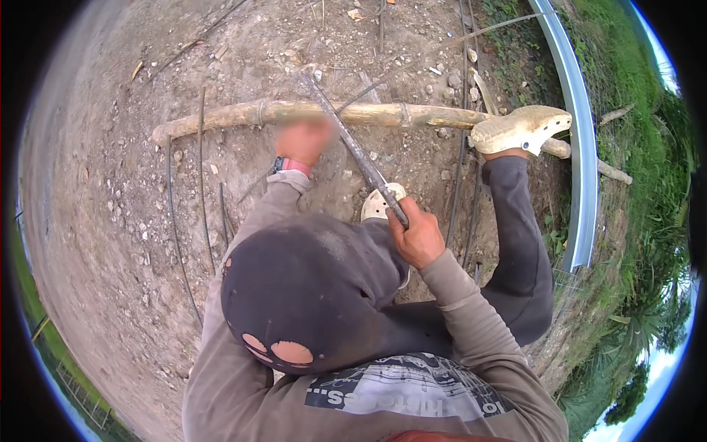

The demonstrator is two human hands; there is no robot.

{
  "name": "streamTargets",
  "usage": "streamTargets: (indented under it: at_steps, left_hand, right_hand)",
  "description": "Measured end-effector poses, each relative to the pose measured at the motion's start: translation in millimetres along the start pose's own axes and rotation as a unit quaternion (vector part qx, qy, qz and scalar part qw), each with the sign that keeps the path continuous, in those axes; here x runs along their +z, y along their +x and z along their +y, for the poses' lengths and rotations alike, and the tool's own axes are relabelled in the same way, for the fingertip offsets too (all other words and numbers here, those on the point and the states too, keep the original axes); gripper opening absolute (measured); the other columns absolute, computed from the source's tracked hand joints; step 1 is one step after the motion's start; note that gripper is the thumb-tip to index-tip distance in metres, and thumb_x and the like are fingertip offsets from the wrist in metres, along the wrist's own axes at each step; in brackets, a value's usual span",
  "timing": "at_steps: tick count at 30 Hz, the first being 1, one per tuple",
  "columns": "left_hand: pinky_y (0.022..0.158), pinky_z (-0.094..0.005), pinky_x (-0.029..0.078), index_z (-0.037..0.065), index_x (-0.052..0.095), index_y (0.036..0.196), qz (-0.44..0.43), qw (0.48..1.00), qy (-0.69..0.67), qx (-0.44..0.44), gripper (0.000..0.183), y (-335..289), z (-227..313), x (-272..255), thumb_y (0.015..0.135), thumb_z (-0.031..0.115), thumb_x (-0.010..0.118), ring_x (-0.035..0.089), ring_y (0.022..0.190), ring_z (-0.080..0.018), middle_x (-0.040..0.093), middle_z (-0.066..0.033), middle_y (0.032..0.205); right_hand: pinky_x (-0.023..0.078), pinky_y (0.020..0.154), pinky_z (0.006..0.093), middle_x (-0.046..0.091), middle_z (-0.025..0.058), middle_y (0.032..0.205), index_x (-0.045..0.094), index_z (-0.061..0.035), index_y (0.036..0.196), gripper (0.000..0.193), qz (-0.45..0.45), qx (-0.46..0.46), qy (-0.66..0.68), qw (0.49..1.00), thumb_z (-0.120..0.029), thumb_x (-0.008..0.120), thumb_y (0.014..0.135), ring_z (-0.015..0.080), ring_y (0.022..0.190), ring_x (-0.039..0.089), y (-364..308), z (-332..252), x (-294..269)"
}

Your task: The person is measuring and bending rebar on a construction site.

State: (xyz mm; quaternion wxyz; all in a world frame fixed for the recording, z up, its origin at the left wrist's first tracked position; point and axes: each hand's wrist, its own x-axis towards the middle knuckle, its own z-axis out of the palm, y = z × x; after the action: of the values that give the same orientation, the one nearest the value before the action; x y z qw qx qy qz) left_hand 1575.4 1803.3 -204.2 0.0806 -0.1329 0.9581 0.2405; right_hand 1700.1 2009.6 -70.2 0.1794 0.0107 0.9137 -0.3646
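My right hand [423, 234] is closed round the near end of a long, dark, mottled metal bar [359, 153]. The bar slants forward and left, crossing over a pale wooden pole [361, 114] that lies on the ground. Against the near side of the pole is my left hand [303, 140], its fingers blurred. A thin dark rod [359, 94] shows on both sides of this hand, in line with it, and appears gripped there. It meets the bar near the pole. My right foot, in a cream clog [521, 129], rests on the pole's right part.
Several thin dark rods [204, 177] lie on the stony ground [110, 147] at left, and more lie right of centre. A pale metal channel beam [578, 132] runs along the right, beside grass [626, 88]. My other clog [375, 205] is under the bar.
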Motion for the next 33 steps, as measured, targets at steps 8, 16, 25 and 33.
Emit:
streamTargets:
  at_steps: [8, 16, 25, 33]
  left_hand:
    - [0.055, -0.0457, 0.047, 0.013, 0.064, 0.066, 0.037, 0.998, -0.005, 0.044, 0.055, -1, 8, 1, 0.08, 0.063, 0.049, 0.062, 0.063, -0.0339, 0.063, -0.0133, 0.065]
    - [0.056, -0.0462, 0.046, 0.014, 0.064, 0.071, -0.021, 1.0, -0.004, 0.014, 0.047, -4, 1, -11, 0.082, 0.057, 0.051, 0.061, 0.066, -0.0359, 0.064, -0.0141, 0.068]
    - [0.052, -0.0457, 0.045, 0.011, 0.062, 0.062, 0.041, 0.997, -0.041, 0.041, 0.054, 2, 16, 10, 0.081, 0.06, 0.05, 0.059, 0.06, -0.037, 0.061, -0.014, 0.061]
    - [0.053, -0.0461, 0.045, 0.01, 0.061, 0.061, 0.036, 0.999, -0.02, 0.033, 0.056, -3, 1, -14, 0.082, 0.061, 0.049, 0.06, 0.061, -0.0363, 0.061, -0.0148, 0.06]
  right_hand:
    - [0.044, 0.06, 0.0508, 0.058, 0.025, 0.07, 0.049, -0.0048, 0.092, 0.023, 0.011, 0.006, -0.038, 0.999, -0.026, 0.056, 0.087, 0.0455, 0.068, 0.056, 55, -15, 7]
    - [0.043, 0.056, 0.0469, 0.056, 0.0226, 0.066, 0.049, -0.0046, 0.089, 0.017, 0.008, 0.011, 0.001, 1.0, -0.02, 0.057, 0.087, 0.0429, 0.068, 0.057, -14, -3, -12]
    - [0.041, 0.06, 0.0511, 0.057, 0.0236, 0.067, 0.049, -0.0039, 0.088, 0.026, 0.067, 0.001, -0.01, 0.998, -0.029, 0.054, 0.089, 0.0473, 0.07, 0.054, 94, -21, 22]
    - [0.043, 0.052, 0.044, 0.056, 0.0219, 0.065, 0.051, -0.0036, 0.085, 0.017, 0.011, 0.039, 0.019, 0.999, -0.018, 0.059, 0.086, 0.0417, 0.062, 0.057, -44, -12, -29]
